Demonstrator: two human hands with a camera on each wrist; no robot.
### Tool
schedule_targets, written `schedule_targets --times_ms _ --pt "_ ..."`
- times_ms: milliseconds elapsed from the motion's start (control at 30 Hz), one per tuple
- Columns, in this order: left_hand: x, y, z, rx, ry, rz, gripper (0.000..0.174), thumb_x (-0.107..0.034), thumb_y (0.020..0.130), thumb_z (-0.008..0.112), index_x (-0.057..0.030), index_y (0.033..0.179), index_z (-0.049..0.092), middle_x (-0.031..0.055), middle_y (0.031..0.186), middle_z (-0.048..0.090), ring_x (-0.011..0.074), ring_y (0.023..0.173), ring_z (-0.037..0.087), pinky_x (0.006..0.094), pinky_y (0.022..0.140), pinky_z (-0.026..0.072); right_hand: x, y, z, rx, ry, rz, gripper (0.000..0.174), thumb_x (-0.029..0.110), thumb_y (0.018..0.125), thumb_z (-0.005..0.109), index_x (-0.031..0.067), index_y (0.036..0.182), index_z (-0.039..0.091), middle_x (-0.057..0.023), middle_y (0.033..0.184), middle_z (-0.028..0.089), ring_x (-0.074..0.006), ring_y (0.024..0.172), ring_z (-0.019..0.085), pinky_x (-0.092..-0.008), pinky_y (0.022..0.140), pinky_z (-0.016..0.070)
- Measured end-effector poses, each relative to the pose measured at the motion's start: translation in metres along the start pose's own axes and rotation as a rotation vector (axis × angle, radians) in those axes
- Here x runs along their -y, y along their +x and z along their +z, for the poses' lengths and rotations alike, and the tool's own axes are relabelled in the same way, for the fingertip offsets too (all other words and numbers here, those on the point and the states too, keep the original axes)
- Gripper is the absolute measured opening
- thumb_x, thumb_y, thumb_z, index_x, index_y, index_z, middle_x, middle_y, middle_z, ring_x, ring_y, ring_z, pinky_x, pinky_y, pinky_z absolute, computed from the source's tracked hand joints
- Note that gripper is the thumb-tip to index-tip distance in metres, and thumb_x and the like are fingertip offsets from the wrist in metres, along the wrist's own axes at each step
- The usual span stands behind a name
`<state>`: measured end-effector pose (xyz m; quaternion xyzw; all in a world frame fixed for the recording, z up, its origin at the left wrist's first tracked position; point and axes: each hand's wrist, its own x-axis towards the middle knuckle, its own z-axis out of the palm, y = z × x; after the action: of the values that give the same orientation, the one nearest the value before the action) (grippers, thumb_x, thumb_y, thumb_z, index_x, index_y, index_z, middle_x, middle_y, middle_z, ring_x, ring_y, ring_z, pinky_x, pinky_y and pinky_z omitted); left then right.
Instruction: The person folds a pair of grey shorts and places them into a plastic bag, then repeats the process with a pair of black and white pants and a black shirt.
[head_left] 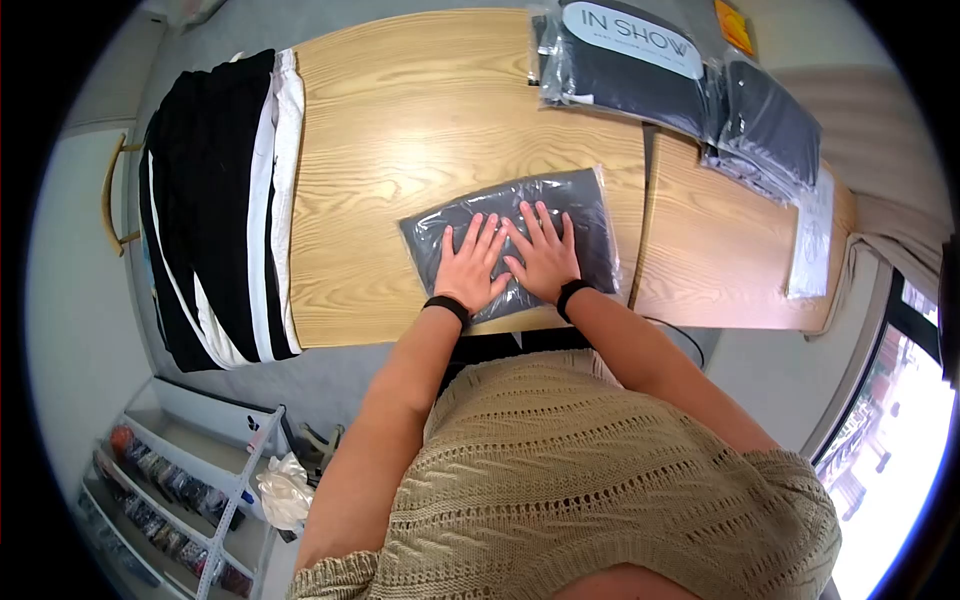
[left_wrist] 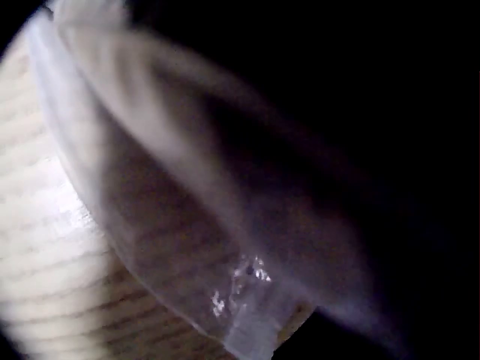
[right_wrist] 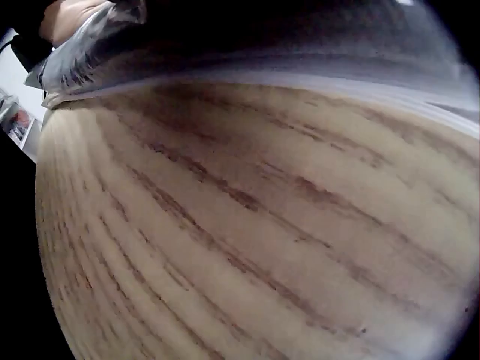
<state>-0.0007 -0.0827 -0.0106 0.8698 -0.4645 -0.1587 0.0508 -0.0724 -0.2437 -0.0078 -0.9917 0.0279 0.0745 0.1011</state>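
Note:
A dark grey folded cloth item in a clear plastic bag point(head_left: 590, 215) lies flat near the table's front edge. My left hand point(head_left: 468, 268) rests palm down on its left half, fingers spread and straight. Just to the right, my right hand point(head_left: 545, 258) presses on the bag in the same way, the two hands' fingertips close together. In the left wrist view a blurred clear plastic edge point(left_wrist: 150, 262) curves over the wood grain. The right wrist view has the bag's side point(right_wrist: 82, 71) along the top, above the wood; part of a hand shows in its upper left corner.
Black and white clothes point(head_left: 215, 210) are piled at the table's point(head_left: 400, 110) left end. Bagged dark items point(head_left: 620, 75) lie at the back right, one labelled "IN SHOW", with another bagged dark bundle point(head_left: 765, 125) beside them. A flat white packet point(head_left: 812, 240) lies at the right end. A shelf rack point(head_left: 190, 490) stands lower left.

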Motion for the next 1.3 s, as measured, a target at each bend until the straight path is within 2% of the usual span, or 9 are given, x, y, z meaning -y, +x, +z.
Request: schedule_targets --times_ms 167,300,367,533,667,833,933,1100,1300 --pt "0.0 -0.002 -0.006 -0.044 0.012 0.022 0.079 -0.052 0.081 0.052 -0.0129 0.144 0.026 0.0059 0.152 0.019 0.0231 0.141 0.012 0.0591 0.107 0.0141 0.0 -0.002 -0.011 -0.07 0.013 -0.057 0.059 0.043 0.083 0.055 0.0192 0.136 0.042 -0.0117 0.147 0.028 -0.0302 0.136 0.024 -0.0588 0.106 0.0169" --pt "0.02 -0.015 -0.037 -0.089 -0.227 0.146 0.059 -0.023 0.08 0.059 -0.0071 0.134 0.041 0.0142 0.148 0.024 0.0306 0.137 0.022 0.0507 0.109 0.0218 -0.016 -0.017 -0.044 -0.143 0.184 0.102 0.063 0.027 0.075 0.067 0.013 0.132 0.044 -0.0138 0.141 0.036 -0.0304 0.133 0.029 -0.0504 0.107 0.0228" --pt "0.035 -0.035 -0.045 -0.302 -0.293 -0.014 0.048 -0.006 0.075 0.059 -0.0013 0.121 0.05 0.0201 0.134 0.042 0.0353 0.125 0.04 0.0436 0.103 0.0329 -0.043 -0.033 -0.036 -0.38 0.255 0.214 0.07 0.02 0.068 0.073 0.0028 0.129 0.043 -0.0172 0.131 0.046 -0.0346 0.124 0.039 -0.0411 0.104 0.0312" --pt "0.064 -0.097 0.031 -0.28 -0.951 -0.765 0.049 -0.027 0.082 0.067 0.0082 0.113 0.05 0.0163 0.094 0.061 0.0263 0.086 0.06 0.0351 0.078 0.0468 -0.095 -0.065 0.0 -0.171 0.844 0.762 0.077 0.039 0.07 0.077 -0.0065 0.124 0.044 -0.0254 0.123 0.051 -0.0363 0.113 0.05 -0.0376 0.095 0.041" --pt "0.042 -0.11 0.062 -0.291 -1.314 -0.747 0.04 -0.029 0.086 0.066 0.0034 0.105 0.055 0.0043 0.079 0.057 0.0114 0.07 0.053 0.0256 0.062 0.0441 -0.098 -0.065 -0.005 -0.011 0.879 0.768 0.08 0.049 0.072 0.073 -0.0096 0.121 0.047 -0.0268 0.123 0.051 -0.0337 0.112 0.053 -0.036 0.094 0.042" --pt "0.035 -0.106 0.06 -0.048 -1.139 -0.813 0.041 -0.034 0.088 0.061 0.0038 0.103 0.057 0.0072 0.094 0.062 0.0157 0.085 0.056 0.0298 0.076 0.0455 -0.107 -0.057 0.007 0.085 0.851 0.709 0.079 0.054 0.071 0.071 -0.0074 0.117 0.053 -0.0224 0.107 0.062 -0.0299 0.099 0.061 -0.0348 0.089 0.0449" --pt "0.01 -0.108 0.026 -0.24 -1.325 -0.757 0.034 -0.027 0.089 0.059 0.0004 0.109 0.054 0.0067 0.096 0.061 0.0155 0.088 0.058 0.0309 0.073 0.0492 -0.096 -0.074 -0.043 0.137 1.19 0.333 0.059 0.021 0.067 0.076 -0.0062 0.114 0.054 -0.0168 0.102 0.064 -0.0242 0.093 0.061 -0.0339 0.084 0.0467" --pt "-0.031 -0.108 -0.074 -0.269 -1.289 -0.773 0.023 -0.017 0.088 0.057 0.0018 0.099 0.051 0.0092 0.09 0.06 0.0144 0.072 0.061 0.0252 0.055 0.0491 -0.139 -0.073 -0.027 0.257 1.165 0.217 0.046 0.025 0.075 0.072 -0.0072 0.104 0.058 -0.0167 0.099 0.065 -0.0256 0.087 0.063 -0.0353 0.076 0.0486" --pt "-0.11 -0.063 -0.169 -0.144 -1.111 -0.608 0.024 -0.018 0.089 0.057 0.0035 0.1 0.051 0.008 0.081 0.058 0.0148 0.055 0.057 0.0252 0.044 0.0432 -0.18 -0.162 -0.201 0.316 1.396 0.384 0.03 0.02 0.084 0.063 -0.0022 0.104 0.058 -0.0045 0.087 0.062 -0.0113 0.077 0.058 -0.0257 0.059 0.0484"
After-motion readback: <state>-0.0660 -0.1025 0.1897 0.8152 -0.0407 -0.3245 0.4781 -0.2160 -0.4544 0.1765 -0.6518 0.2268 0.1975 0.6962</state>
